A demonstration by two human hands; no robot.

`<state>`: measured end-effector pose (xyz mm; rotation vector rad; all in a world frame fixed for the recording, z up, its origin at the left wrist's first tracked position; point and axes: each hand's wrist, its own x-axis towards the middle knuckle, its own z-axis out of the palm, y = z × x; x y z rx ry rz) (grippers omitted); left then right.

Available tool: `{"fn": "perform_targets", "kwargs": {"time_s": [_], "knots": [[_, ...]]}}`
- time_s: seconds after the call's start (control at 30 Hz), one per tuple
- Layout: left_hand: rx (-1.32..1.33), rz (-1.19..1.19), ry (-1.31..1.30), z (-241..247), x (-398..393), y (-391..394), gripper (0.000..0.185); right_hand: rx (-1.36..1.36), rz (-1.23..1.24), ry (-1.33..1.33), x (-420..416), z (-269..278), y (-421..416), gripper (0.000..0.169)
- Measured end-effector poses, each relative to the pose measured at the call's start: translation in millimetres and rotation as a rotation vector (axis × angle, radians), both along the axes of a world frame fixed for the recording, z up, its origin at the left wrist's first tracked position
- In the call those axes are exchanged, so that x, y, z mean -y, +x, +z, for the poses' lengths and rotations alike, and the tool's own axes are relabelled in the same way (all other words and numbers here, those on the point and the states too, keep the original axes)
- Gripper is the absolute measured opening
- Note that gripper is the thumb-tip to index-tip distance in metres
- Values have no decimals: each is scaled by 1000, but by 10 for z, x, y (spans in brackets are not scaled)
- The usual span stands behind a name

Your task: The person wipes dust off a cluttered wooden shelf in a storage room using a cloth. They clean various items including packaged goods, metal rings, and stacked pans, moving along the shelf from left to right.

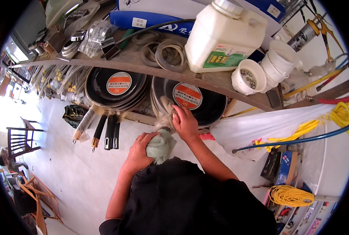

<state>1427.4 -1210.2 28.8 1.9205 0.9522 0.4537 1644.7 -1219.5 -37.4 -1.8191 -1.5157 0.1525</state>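
Note:
My left hand grips a crumpled pale green cloth close to my body. Further forward, my right hand has its fingers closed on a greyish-brown rag at the near edge of a stack of frying pans. The top black frying pan bears a round orange and white label. Bubble wrap shows between my hands, around what looks like a pan handle. To the left lies another stack of black frying pans, with black handles pointing towards me and one handle wrapped in foam.
Above the pans runs a wooden shelf edge. It carries a white plastic jug, rubber rings and a white cup of small metal parts. White sheeting and a blue hose lie at right. A wooden chair stands left.

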Motion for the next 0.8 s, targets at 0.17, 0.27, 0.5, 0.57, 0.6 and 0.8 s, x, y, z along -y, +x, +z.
{"fn": "perform_targets", "kwargs": {"time_s": [0.17, 0.27, 0.5, 0.57, 0.6, 0.8], "knots": [[-5, -8, 50, -73, 46, -9, 60, 2, -9, 1, 27, -1, 12, 32], [-24, -6, 75, -65, 92, 2, 64, -18, -27, 27, 56, -51, 14, 30], [-48, 4, 44, -75, 108, -12, 68, -32, -129, 119, 171, -122, 48, 25], [-17, 5, 9, -109, 63, -42, 66, -16, -186, 133, 264, -123, 106, 24], [13, 0, -10, -136, 31, -67, 66, -18, -208, 131, 338, -115, 176, 24], [65, -18, -13, -187, 6, -98, 64, -56, -356, 169, 818, 21, 397, 22]]}}
